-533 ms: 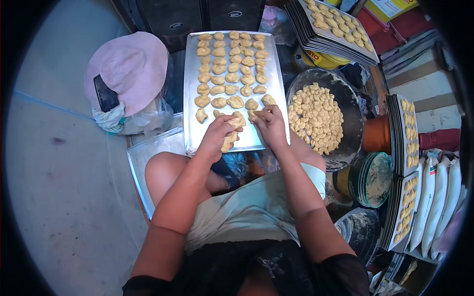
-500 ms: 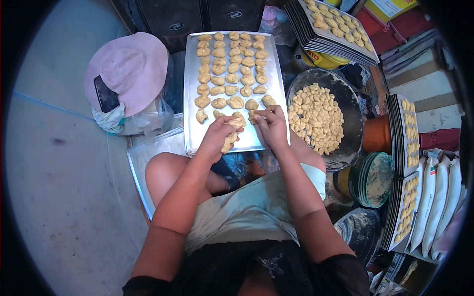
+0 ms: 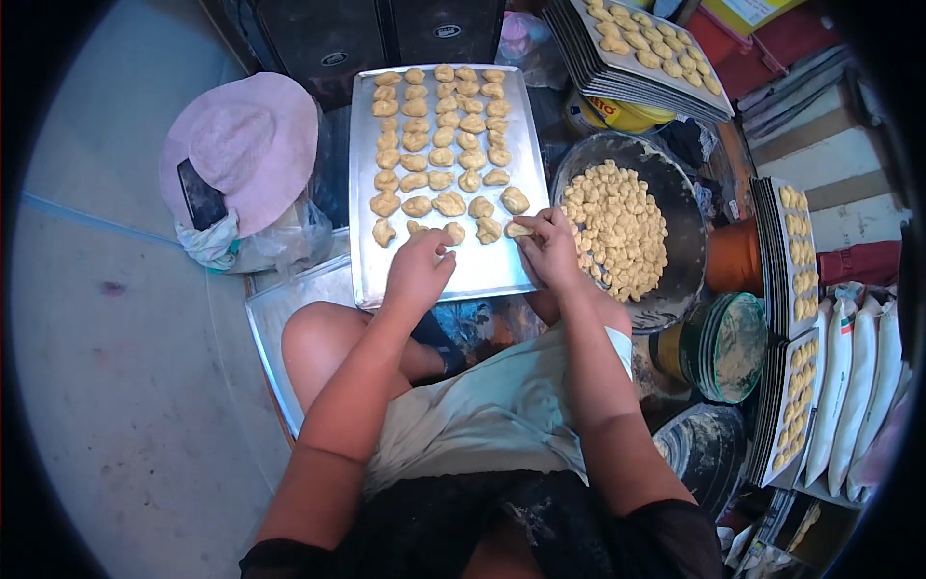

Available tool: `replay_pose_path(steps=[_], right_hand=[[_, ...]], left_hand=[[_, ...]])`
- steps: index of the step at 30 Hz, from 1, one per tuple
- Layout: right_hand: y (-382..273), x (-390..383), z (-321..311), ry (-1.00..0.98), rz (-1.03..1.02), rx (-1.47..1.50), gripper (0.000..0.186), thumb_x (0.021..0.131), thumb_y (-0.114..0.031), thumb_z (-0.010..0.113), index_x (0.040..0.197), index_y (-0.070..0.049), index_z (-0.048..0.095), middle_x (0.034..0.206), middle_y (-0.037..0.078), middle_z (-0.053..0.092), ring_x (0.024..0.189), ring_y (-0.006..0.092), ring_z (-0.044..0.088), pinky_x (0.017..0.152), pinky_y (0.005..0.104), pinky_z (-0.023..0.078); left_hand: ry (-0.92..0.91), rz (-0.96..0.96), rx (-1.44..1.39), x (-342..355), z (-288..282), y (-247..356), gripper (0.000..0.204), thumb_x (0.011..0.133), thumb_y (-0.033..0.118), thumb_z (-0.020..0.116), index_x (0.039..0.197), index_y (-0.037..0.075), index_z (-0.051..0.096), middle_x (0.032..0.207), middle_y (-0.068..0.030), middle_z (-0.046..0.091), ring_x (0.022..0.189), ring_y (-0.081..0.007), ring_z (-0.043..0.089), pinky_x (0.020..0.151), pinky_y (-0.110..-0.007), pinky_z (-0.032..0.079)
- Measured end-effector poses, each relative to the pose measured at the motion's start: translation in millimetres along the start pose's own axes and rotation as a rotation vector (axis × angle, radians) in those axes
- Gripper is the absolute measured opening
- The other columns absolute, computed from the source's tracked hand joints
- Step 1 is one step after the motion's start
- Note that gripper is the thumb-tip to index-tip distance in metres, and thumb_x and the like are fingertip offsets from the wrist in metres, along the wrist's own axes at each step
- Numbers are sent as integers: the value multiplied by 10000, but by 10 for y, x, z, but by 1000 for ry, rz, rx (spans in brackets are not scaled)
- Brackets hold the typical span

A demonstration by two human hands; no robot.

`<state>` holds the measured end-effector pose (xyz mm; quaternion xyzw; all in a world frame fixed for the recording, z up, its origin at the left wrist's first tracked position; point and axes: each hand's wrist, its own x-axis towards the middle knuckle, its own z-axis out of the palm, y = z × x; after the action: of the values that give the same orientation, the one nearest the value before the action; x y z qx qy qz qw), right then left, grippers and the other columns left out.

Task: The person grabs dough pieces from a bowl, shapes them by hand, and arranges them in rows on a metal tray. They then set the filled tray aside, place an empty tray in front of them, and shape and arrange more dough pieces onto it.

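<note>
The left hand covers whatever dough lies beneath it on the baking tray, so what its fingers hold cannot be told. The stacked trays at the upper right are cut by the frame's top edge. At the lower right, the white bags blur into the dark fisheye rim.

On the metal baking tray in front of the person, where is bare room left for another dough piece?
The baking tray is bare along its near edge between the left hand and right hand, and down its right margin. Its far and middle parts are crowded with dough pieces.
</note>
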<state>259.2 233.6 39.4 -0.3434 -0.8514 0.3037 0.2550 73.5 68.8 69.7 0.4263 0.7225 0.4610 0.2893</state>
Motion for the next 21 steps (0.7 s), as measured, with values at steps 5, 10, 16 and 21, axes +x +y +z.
replay_pose_path(steps=[5,10,16,21], right_hand=[[19,12,83,20,125,151,232,778,-46,704,1010,-51,715,958,125,612,927,295,614,799,372,512],[-42,152,73,82,14,251,222,800,-97,702,1017,-50,713,913,120,629,914,313,605,795,401,499],[-515,523,150,-32,-203,-359,292,767,-336,735,957,-116,754,892,38,628,963,237,529,838,393,361],[-470,672,239,16,-169,-352,260,754,-298,737,951,-130,754,895,55,640,957,257,556,844,402,375]], left_hand=[[93,157,442,28,-45,92,221,810,119,693,1025,76,665,951,-123,629,889,-328,641,759,-419,515],[56,180,610,79,74,-10,212,832,138,661,1040,106,633,959,-108,596,866,-313,645,726,-434,530],[103,182,635,113,146,-25,197,854,163,633,1039,100,611,946,-108,590,829,-319,650,707,-447,535],[234,229,510,163,136,14,220,842,126,653,1058,85,649,1027,-110,632,852,-337,647,733,-446,523]])
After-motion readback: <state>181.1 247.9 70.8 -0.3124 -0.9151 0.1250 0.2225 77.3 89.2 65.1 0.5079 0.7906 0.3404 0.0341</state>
